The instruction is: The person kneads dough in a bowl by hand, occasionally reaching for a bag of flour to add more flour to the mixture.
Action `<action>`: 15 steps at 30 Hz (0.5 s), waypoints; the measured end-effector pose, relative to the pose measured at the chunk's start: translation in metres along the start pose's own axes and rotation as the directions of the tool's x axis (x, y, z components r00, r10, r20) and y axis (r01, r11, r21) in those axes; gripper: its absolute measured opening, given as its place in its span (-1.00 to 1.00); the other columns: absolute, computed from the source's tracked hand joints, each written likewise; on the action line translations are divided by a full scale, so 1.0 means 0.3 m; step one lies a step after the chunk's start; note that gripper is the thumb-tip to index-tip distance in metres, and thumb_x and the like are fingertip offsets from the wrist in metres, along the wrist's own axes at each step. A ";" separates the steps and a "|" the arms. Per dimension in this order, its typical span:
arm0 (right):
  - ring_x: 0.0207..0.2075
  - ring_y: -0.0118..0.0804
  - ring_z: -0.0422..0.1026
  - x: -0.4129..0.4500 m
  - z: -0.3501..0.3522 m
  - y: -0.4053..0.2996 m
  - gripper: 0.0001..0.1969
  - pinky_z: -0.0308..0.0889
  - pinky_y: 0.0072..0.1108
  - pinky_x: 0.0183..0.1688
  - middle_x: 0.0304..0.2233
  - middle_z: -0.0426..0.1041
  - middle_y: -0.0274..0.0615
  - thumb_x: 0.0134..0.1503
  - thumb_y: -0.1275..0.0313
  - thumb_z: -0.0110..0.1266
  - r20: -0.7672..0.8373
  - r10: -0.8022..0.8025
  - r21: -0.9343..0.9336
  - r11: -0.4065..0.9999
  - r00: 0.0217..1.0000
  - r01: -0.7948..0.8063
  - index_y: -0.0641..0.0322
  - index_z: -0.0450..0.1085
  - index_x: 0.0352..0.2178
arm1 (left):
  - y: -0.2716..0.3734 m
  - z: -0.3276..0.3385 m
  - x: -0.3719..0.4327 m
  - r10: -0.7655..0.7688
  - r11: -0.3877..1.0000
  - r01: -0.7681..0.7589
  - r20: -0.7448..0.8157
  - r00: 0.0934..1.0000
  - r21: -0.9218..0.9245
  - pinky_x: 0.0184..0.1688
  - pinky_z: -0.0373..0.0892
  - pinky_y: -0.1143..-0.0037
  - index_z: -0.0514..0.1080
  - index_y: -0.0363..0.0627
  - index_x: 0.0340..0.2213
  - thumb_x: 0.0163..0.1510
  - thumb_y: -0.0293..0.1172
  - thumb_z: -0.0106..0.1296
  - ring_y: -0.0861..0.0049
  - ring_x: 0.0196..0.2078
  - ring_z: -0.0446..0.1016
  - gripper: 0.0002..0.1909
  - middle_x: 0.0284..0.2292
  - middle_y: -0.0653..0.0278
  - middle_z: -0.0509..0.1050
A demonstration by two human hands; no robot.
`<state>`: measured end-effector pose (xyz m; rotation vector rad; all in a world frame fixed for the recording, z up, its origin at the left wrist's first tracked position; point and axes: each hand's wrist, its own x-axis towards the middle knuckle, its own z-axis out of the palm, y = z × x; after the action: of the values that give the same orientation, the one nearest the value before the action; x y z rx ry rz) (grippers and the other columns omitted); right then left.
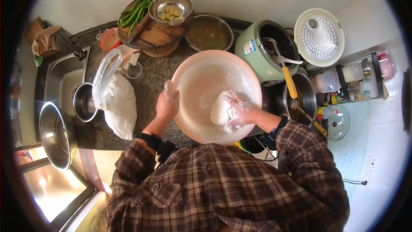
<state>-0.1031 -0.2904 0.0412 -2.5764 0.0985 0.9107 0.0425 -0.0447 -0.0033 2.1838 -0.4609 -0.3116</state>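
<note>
A large pink basin, dusted with flour inside, stands at the counter's front edge before me. My left hand grips its left rim, with the thumb towards the inside. In the right half of the basin lies a lump of white dough. Spread over the dough's right side, my floury right hand presses against it with fingers apart. Left of the basin sits a clear plastic bag of flour, its handles standing up.
Behind the basin are a steel pot of soup, a wooden board with green beans, and a green rice cooker. A wok is at right. A sink and steel basins lie left.
</note>
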 end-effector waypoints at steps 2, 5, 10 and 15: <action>0.08 0.20 -0.03 0.027 0.052 -0.034 0.05 -0.05 -0.34 0.11 0.15 -0.37 0.08 -0.35 0.09 0.25 -0.020 0.016 -0.094 0.995 1.000 -0.017 -0.01 -0.24 0.12 | 0.001 0.000 -0.012 -0.013 1.000 0.013 -0.008 1.000 0.021 -0.36 0.30 0.24 0.09 -0.27 -0.11 -0.03 -0.42 -0.14 -0.01 -0.39 0.38 -0.57 -0.45 -0.13 0.41; 0.03 0.27 0.03 0.097 0.052 -0.099 -0.02 0.00 -0.36 0.09 0.14 -0.38 0.16 -0.31 0.19 0.23 0.054 0.093 -0.098 0.991 0.994 -0.087 -0.04 -0.20 0.12 | -0.008 0.018 -0.030 -0.031 0.999 0.032 -0.027 0.999 0.019 -0.37 0.30 0.24 0.10 -0.27 -0.11 -0.04 -0.43 -0.13 -0.01 -0.40 0.39 -0.57 -0.46 -0.13 0.41; -0.02 0.12 0.17 0.264 0.075 -0.042 -0.21 0.14 -0.40 0.00 0.11 -0.19 0.12 -0.27 0.37 0.16 -0.100 0.078 -0.328 0.939 0.992 -0.107 -0.21 0.00 0.05 | 0.022 0.009 -0.019 0.004 0.998 0.000 -0.075 0.997 0.065 -0.38 0.30 0.24 0.11 -0.25 -0.12 -0.05 -0.43 -0.12 0.01 -0.41 0.39 -0.58 -0.47 -0.14 0.41; -0.16 -0.03 0.32 0.267 -0.026 -0.038 -0.61 0.22 -0.43 -0.11 -0.01 0.09 0.09 -0.10 0.32 -0.02 -0.177 -0.114 -0.415 0.909 0.978 0.031 -0.12 0.25 -0.15 | 0.019 0.011 -0.011 -0.029 0.982 0.036 -0.037 0.999 0.184 -0.36 0.30 0.23 0.10 -0.23 -0.11 -0.04 -0.38 -0.14 0.02 -0.39 0.39 -0.57 -0.44 -0.13 0.41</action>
<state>-0.0333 -0.2776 0.0013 -3.0341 -0.1514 0.7034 0.0370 -0.0488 -0.0007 2.3758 -0.4509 -0.2568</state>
